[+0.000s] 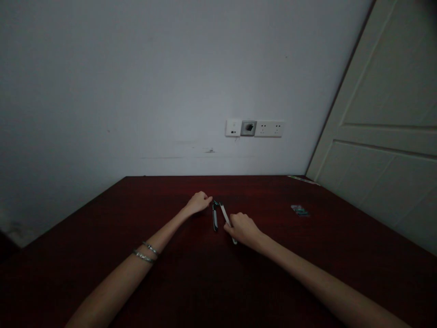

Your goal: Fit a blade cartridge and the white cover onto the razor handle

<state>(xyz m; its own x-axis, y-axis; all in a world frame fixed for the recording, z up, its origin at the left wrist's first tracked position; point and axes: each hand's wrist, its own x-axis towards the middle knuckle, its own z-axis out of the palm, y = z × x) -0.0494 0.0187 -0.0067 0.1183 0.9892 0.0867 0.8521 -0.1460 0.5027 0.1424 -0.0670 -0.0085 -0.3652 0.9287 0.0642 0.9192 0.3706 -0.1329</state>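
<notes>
My right hand [243, 228] is closed around a slim white stick-like tool [224, 214] with a dark tip. The tool slants, its far end up and left, and its near end shows below my fingers. Just left of it lies a black and grey slim tool [215, 217], perhaps a utility knife. My left hand [199, 202] is curled shut on the table, thumb toward the far end of the black and grey tool. A small dark piece shows by that thumb. Whatever the left fingers hold is hidden.
Both forearms rest over a dark red wooden table [164, 282]. To the right lies a small clear packet with green pieces [300, 211]. A thin pale strip [303, 180] lies at the far right edge. Behind are a wall with sockets [269, 129] and a pale panelled door [385, 136].
</notes>
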